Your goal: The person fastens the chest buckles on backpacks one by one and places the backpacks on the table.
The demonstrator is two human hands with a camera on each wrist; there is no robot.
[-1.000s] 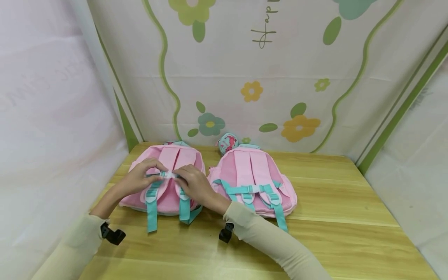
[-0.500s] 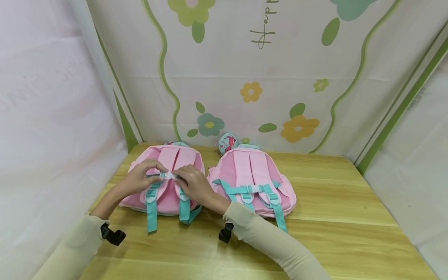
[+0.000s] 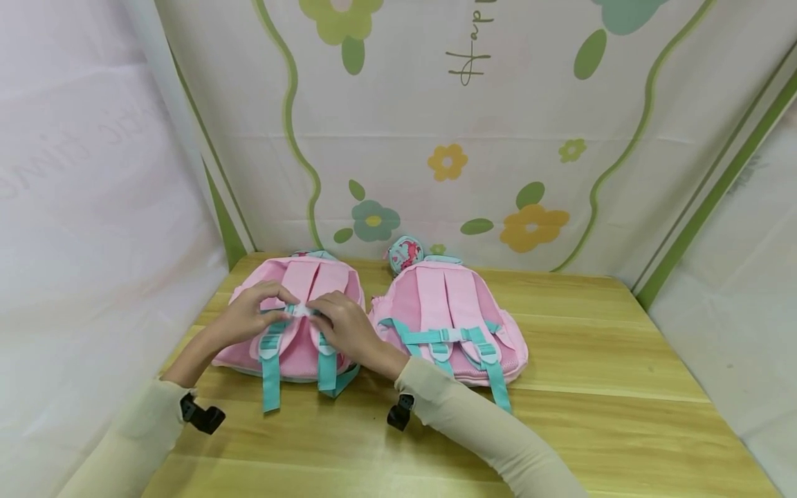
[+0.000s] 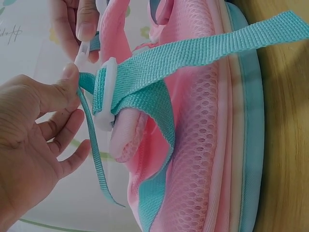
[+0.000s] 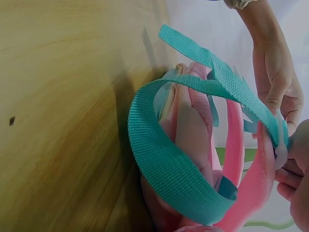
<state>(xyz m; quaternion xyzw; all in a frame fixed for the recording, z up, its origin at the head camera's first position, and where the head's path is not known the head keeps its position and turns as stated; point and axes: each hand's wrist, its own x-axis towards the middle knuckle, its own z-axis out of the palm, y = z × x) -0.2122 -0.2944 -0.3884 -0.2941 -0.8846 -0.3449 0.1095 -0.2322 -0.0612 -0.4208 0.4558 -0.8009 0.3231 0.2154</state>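
A pink backpack (image 3: 249, 349) with turquoise straps lies straps-up at the left of the table. Above its two shoulder straps, a white plastic buckle (image 3: 301, 310) joins the short turquoise chest strap. My left hand (image 3: 252, 317) pinches one end of this buckle between thumb and fingers. From the other side, my right hand (image 3: 349, 330) pinches the opposite end. Thumb and fingertips meet around the white buckle (image 4: 83, 52) in the left wrist view. A loose turquoise strap end (image 4: 99, 154) hangs below the left thumb. Part of the buckle is hidden by the fingers.
A second pink backpack (image 3: 405, 297) lies just to the right, its chest buckle (image 3: 454, 335) fastened. Behind it sits a small round patterned pouch (image 3: 406, 254). Flower-printed cloth (image 3: 386, 104) walls off the back of the wooden table (image 3: 598, 360).
Both hands stay on the buckle with almost no movement. The view shifts very slightly.
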